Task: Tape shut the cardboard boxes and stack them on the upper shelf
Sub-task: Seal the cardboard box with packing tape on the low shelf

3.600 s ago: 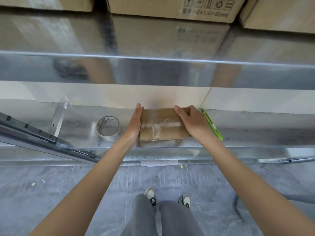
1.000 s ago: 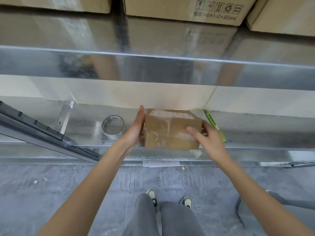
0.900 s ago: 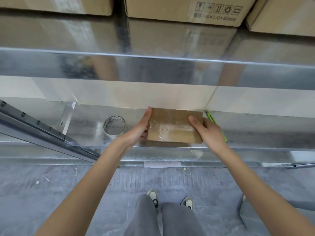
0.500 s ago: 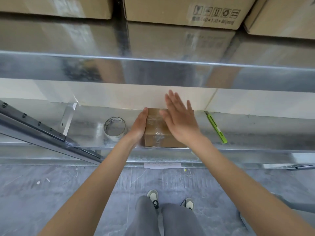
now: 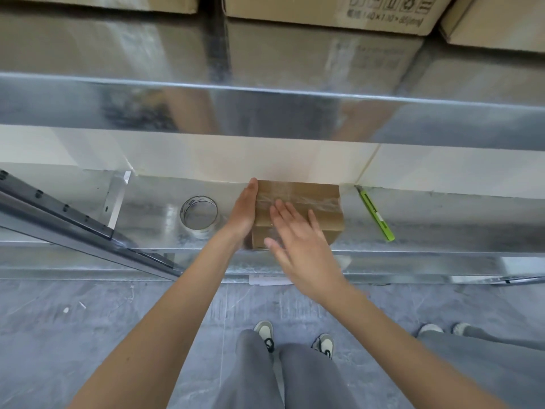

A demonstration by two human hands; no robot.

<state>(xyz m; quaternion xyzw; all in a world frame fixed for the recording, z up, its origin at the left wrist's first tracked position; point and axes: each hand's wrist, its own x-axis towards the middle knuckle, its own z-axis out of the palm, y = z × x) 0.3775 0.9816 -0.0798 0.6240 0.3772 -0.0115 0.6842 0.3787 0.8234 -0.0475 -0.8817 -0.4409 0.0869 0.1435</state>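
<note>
On the lower metal shelf: right hand flat, fingers spread, over taped small box; left hand flat against box's left side, not gripping. Tape roll left, green cutter right. Big cartons above.

Single head-worn wide-angle view, looking forward-down, close over lower shelf and floor.
</note>
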